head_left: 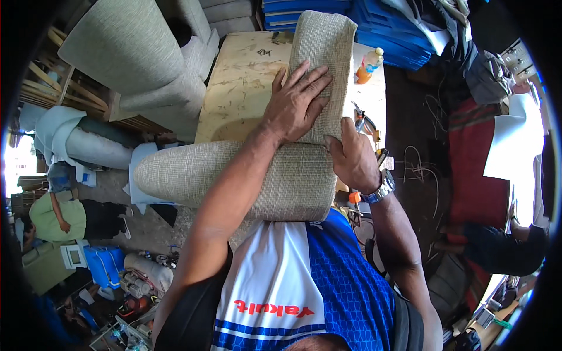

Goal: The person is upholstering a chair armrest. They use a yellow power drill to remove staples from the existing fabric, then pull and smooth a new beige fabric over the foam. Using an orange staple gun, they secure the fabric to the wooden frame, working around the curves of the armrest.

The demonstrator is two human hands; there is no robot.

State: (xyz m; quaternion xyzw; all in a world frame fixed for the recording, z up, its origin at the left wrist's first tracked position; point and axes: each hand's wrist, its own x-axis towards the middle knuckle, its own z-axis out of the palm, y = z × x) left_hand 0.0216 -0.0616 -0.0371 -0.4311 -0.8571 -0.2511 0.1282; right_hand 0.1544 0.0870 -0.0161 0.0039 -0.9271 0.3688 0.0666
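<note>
On the table [234,88] and over its near edge lies the beige fabric-covered piece [328,47], its visible faces already clad, the left hand [297,105] with fingers spread flat on it, gripping nothing, the right hand [356,161] with fingers bent at its right edge, hold unclear, any unfinished underside hidden.

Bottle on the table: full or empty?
Partly full: orange liquid shows toward the base of the bottle, paler toward the cap. Exact level: cannot tell.

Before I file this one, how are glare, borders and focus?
In the head view, the white sheet at right glares nearly featureless, the fisheye blacks out the corners, and the left hand, right hand and woven fabric look sharp.
</note>
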